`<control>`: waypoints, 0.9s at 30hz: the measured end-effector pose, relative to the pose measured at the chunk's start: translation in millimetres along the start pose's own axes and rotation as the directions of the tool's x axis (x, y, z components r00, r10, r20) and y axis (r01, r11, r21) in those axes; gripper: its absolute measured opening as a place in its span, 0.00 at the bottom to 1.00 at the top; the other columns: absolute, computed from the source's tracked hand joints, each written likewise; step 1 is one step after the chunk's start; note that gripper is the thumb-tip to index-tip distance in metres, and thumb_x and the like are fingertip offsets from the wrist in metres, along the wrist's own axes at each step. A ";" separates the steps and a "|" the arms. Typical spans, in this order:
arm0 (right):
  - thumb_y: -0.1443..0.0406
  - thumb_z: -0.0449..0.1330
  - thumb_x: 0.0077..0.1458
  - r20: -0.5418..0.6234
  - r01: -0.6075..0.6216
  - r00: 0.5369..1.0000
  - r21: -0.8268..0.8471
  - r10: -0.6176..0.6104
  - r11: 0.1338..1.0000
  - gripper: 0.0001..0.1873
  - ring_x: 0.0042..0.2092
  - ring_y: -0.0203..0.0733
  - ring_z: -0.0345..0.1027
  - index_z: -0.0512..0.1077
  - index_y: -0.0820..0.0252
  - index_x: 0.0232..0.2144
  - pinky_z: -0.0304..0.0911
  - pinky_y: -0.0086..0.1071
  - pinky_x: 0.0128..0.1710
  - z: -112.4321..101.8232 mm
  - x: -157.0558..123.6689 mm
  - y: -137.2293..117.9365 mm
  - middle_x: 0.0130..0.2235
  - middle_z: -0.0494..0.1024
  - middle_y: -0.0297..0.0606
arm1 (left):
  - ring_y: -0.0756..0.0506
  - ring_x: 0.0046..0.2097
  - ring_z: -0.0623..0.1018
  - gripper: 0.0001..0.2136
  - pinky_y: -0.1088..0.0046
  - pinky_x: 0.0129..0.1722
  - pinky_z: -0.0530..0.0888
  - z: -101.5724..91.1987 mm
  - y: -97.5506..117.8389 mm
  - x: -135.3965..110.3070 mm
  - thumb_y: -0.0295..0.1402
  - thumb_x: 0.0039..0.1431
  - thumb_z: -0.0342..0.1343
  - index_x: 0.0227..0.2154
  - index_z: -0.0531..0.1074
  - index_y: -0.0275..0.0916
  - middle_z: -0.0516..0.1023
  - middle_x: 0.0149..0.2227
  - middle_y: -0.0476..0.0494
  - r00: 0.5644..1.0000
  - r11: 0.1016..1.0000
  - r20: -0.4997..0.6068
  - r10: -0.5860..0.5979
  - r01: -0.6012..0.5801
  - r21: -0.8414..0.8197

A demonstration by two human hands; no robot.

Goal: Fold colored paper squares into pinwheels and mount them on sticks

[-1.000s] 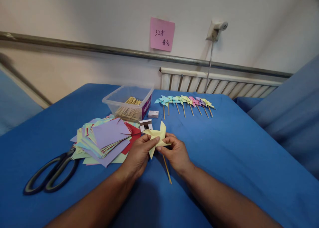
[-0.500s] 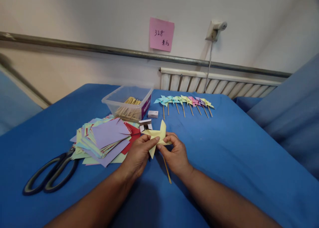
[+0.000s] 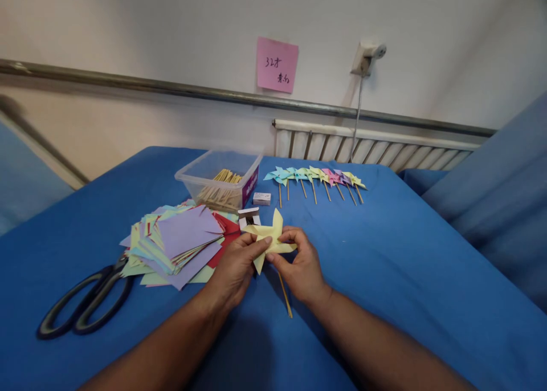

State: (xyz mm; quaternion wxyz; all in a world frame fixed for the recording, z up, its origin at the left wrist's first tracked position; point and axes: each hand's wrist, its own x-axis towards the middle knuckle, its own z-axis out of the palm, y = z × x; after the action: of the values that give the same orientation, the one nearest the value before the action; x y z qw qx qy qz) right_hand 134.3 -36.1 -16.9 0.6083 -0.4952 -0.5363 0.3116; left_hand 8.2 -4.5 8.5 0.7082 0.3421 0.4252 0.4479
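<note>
A yellow paper pinwheel [image 3: 273, 233] is between my two hands, its folded blades spread out. My left hand [image 3: 239, 263] grips it from the left, thumb laid near the centre. From the right, my right hand [image 3: 302, 264] pinches it with thumb and forefinger at the right and lower blades. A thin wooden stick [image 3: 285, 296] slants down below the pinwheel; its upper end is hidden behind the paper and fingers. Just behind the pinwheel stands a small open white box [image 3: 249, 215] with dark contents, partly covered by a blade.
Left of my hands lie a stack of coloured paper [image 3: 183, 240] and large scissors [image 3: 88, 300]. A clear plastic tub [image 3: 196, 177] holds wooden sticks, with a small closed box [image 3: 261, 199] beside it. Several pinwheels [image 3: 316, 176] lie in a row at the back of the blue-covered table [image 3: 410, 288].
The pinwheel's right blade shows more fully beside my right fingers. Both hands keep hold of it in nearly the same place, and the view has tilted slightly.
</note>
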 end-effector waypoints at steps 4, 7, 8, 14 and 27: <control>0.67 0.64 0.44 0.005 0.041 0.999 -0.061 -0.040 0.997 0.15 0.49 0.45 0.66 0.66 0.55 0.36 0.61 0.42 0.51 0.5 -0.3 -1.3 0.46 0.71 0.38 | 0.47 0.33 0.77 0.12 0.72 0.35 0.70 1.9 1.7 -1.3 0.33 0.45 0.67 0.32 0.73 0.35 0.78 0.31 0.46 1.000 1.000 0.004 -0.015 0.015 0.003; 0.68 0.64 0.45 -0.002 0.046 0.999 -0.060 -0.046 0.997 0.11 0.47 0.44 0.67 0.66 0.55 0.32 0.61 0.41 0.50 0.8 -0.2 -1.0 0.44 0.72 0.38 | 0.48 0.31 0.77 0.12 0.73 0.34 0.70 1.9 1.2 -1.4 0.33 0.45 0.67 0.32 0.73 0.35 0.78 0.29 0.47 1.000 1.000 0.007 -0.022 0.022 0.002; 0.68 0.64 0.46 -0.002 0.047 0.999 -0.058 -0.048 0.997 0.10 0.47 0.44 0.67 0.67 0.55 0.31 0.61 0.41 0.49 0.8 -0.1 -1.1 0.43 0.72 0.37 | 0.49 0.31 0.76 0.12 0.73 0.34 0.70 1.6 0.8 -1.2 0.33 0.45 0.67 0.31 0.73 0.35 0.78 0.29 0.47 1.000 1.000 0.006 -0.024 0.024 0.001; 0.68 0.61 0.49 0.015 0.071 0.997 -0.040 -0.070 0.997 0.05 0.44 0.43 0.68 0.68 0.55 0.28 0.62 0.40 0.47 -0.1 -0.6 -3.6 0.40 0.73 0.36 | 0.49 0.32 0.77 0.11 0.74 0.35 0.70 0.1 -0.1 -0.1 0.32 0.45 0.67 0.31 0.73 0.35 0.79 0.30 0.46 1.000 1.000 0.001 -0.006 0.006 -0.001; 0.56 0.66 0.48 0.252 -0.463 0.880 0.644 0.403 0.610 0.17 0.33 0.39 0.72 0.74 0.60 0.37 0.65 0.33 0.37 -11.4 14.9 -5.9 0.35 0.79 0.37 | 0.49 0.28 0.76 0.10 0.74 0.31 0.70 4.4 8.3 -6.3 0.33 0.46 0.67 0.32 0.76 0.35 0.80 0.31 0.44 0.992 0.996 0.098 -0.081 0.083 -0.020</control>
State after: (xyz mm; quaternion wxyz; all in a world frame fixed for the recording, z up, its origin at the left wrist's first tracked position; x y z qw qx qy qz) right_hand 147.8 -27.4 -5.6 0.6313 -0.3356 -0.2705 0.6447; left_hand 7.8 -7.8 19.3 0.7500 0.3370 0.3986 0.4063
